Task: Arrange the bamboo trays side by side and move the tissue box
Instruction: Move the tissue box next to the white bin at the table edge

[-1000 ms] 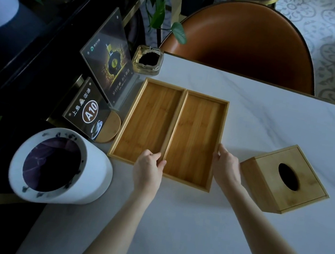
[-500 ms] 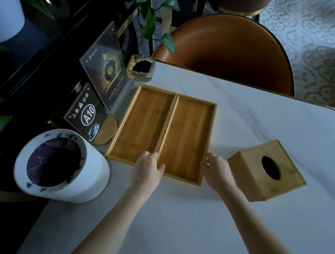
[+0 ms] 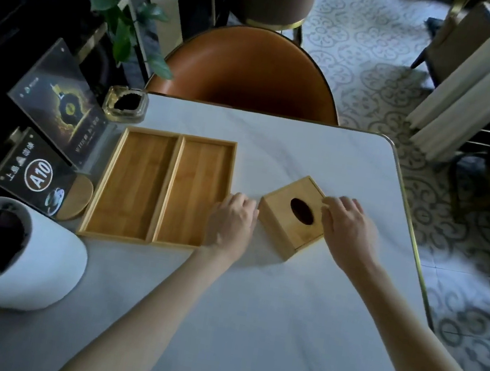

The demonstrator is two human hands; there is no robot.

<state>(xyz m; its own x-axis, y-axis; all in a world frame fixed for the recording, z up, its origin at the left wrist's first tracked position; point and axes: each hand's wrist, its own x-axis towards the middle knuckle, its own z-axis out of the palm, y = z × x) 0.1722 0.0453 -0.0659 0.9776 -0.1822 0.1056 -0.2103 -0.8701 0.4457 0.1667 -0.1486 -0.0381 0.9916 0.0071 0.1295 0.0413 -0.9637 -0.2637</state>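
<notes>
Two shallow bamboo trays lie side by side on the white marble table, long edges touching: the left tray [image 3: 131, 183] and the right tray [image 3: 194, 190]. A wooden tissue box [image 3: 291, 221] with an oval hole on top stands just right of them, turned at an angle. My left hand [image 3: 231, 221] rests between the right tray's near corner and the box's left side, fingers curled toward the box. My right hand [image 3: 349, 230] lies on the box's right top edge, a little blurred. Whether either hand grips the box firmly is unclear.
A white cylindrical bin [image 3: 2, 252] stands at the table's left front. Along the left edge are a black A10 sign [image 3: 33, 174], a round wooden coaster [image 3: 77, 200], an acrylic menu stand [image 3: 60, 105] and a glass ashtray [image 3: 126, 102]. An orange chair [image 3: 248, 73] faces the far edge.
Both hands left the trays and moved right to the tissue box, one on each side. The view shifted right. The trays stay together side by side.
</notes>
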